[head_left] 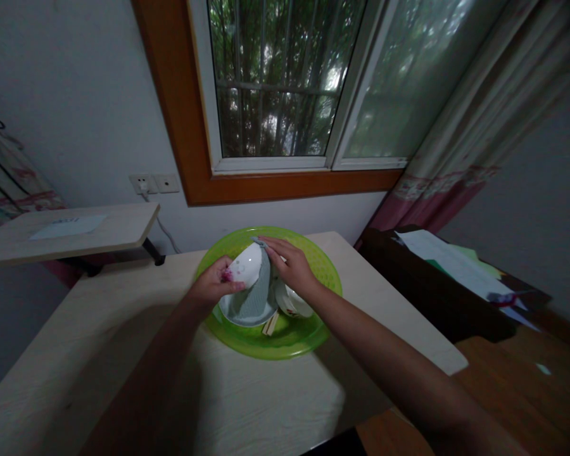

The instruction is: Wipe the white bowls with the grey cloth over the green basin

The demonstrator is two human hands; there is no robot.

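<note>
A white bowl point(247, 265) with a pink floral mark is tilted on its side, gripped at the left by my left hand point(215, 282). My right hand point(287, 261) presses a grey cloth point(260, 288) against the bowl's upper rim, fingers closed over it. The cloth hangs down toward a plate point(231, 315) underneath. A second white bowl point(295, 305) rests right of the plate, partly behind my right wrist. Wooden chopsticks point(270, 324) lie by the plate's front edge. All of these are in or over a round green plastic basin point(266, 352).
The basin stands on a pale wooden table point(261, 399) below a window. At the left is a raised shelf point(123, 231) with a paper on it. A wall socket point(143, 183) has a plugged cable. Papers point(446, 259) lie on dark furniture at the right.
</note>
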